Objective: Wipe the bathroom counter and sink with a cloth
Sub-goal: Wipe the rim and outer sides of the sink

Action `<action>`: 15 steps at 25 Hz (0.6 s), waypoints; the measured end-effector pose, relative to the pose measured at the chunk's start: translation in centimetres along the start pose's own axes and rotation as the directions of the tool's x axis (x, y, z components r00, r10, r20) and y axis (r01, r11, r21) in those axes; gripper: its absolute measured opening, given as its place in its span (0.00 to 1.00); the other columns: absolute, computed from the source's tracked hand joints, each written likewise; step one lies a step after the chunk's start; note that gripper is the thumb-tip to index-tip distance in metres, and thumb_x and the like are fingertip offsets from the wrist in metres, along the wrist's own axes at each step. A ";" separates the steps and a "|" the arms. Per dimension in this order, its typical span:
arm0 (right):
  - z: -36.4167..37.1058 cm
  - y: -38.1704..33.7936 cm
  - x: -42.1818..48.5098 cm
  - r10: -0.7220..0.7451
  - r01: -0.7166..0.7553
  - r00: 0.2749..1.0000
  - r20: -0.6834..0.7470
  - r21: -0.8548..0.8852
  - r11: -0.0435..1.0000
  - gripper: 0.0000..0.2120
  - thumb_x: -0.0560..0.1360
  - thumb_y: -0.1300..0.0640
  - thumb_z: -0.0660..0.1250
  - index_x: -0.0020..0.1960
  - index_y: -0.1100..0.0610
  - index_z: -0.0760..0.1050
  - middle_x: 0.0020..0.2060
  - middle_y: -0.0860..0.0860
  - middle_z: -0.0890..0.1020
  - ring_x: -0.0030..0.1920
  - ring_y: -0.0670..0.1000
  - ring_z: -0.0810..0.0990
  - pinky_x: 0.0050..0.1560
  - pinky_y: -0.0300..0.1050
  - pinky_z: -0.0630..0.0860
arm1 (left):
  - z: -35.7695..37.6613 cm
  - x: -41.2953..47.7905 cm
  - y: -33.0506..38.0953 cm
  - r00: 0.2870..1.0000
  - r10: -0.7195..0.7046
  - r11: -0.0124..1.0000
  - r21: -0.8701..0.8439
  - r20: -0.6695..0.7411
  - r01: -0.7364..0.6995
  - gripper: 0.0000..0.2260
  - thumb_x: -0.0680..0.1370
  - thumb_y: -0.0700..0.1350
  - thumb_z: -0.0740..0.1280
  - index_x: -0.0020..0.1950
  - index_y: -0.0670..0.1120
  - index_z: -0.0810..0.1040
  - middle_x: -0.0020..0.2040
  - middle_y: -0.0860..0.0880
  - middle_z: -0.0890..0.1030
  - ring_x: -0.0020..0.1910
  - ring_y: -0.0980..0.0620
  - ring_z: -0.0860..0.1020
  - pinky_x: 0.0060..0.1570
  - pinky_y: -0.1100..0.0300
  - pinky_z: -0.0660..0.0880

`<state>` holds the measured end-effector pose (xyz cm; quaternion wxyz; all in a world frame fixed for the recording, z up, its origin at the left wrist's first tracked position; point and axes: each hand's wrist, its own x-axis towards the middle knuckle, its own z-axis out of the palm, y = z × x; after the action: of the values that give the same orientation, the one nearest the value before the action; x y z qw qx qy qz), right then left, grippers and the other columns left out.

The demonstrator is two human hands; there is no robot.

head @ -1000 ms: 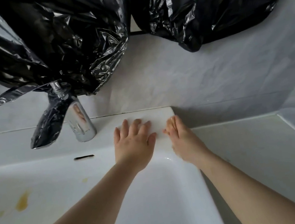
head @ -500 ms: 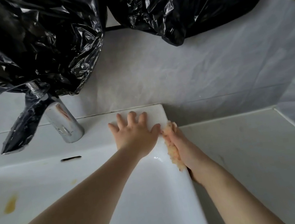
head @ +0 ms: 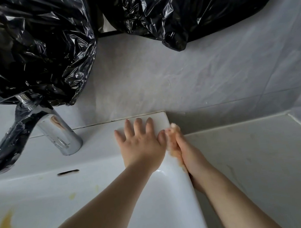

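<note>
Our fuzzy peach cloth [head: 174,149] has slipped off the rim onto the white ceramic sink's [head: 95,141] right side, under our right hand [head: 190,158]; we can't tell if that grip's curled. Left hand [head: 140,146] stays flat, grip apart. Edge now, grey desk [head: 258,156] next probably.

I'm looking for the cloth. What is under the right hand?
An orange cloth, pressed by the right hand against the sink's outer right side. Only its fuzzy edge shows beside the fingers; the rest, and the sink wall beneath, are covered.
</note>
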<state>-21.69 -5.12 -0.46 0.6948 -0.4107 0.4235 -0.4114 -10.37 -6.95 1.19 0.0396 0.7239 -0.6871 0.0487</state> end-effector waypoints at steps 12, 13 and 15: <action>-0.6 1.3 0.1 0.068 -0.064 0.997 -0.045 0.094 0.994 0.21 0.80 0.42 0.52 0.55 0.53 0.79 0.38 0.46 0.85 0.40 0.43 0.83 0.40 0.35 0.78 | 0.5 0.1 0.0 0.998 -0.006 1.000 -0.003 -0.060 0.005 0.26 0.77 0.60 0.44 0.74 0.53 0.55 0.73 0.48 0.58 0.74 0.44 0.51 0.68 0.44 0.50; -0.3 0.3 1.4 0.045 -0.039 0.998 -0.054 0.108 0.993 0.18 0.81 0.45 0.54 0.51 0.53 0.79 0.36 0.46 0.84 0.39 0.43 0.82 0.41 0.36 0.77 | 0.5 0.1 0.0 0.999 -0.004 1.000 -0.002 -0.054 0.004 0.26 0.77 0.60 0.44 0.74 0.53 0.55 0.73 0.48 0.58 0.74 0.44 0.51 0.68 0.44 0.51; -0.3 -0.3 2.5 -0.087 0.093 0.995 -0.051 0.129 0.987 0.23 0.81 0.45 0.53 0.41 0.54 0.82 0.36 0.48 0.84 0.38 0.44 0.82 0.44 0.37 0.76 | 0.5 0.1 0.1 0.998 -0.002 1.000 -0.008 -0.061 0.001 0.25 0.77 0.59 0.45 0.73 0.54 0.55 0.73 0.48 0.58 0.74 0.45 0.51 0.68 0.44 0.51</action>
<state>-21.29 -7.58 -0.89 0.6913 -0.3733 0.3922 -0.4785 -10.42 -7.15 0.72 0.0633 0.7224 -0.6852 0.0681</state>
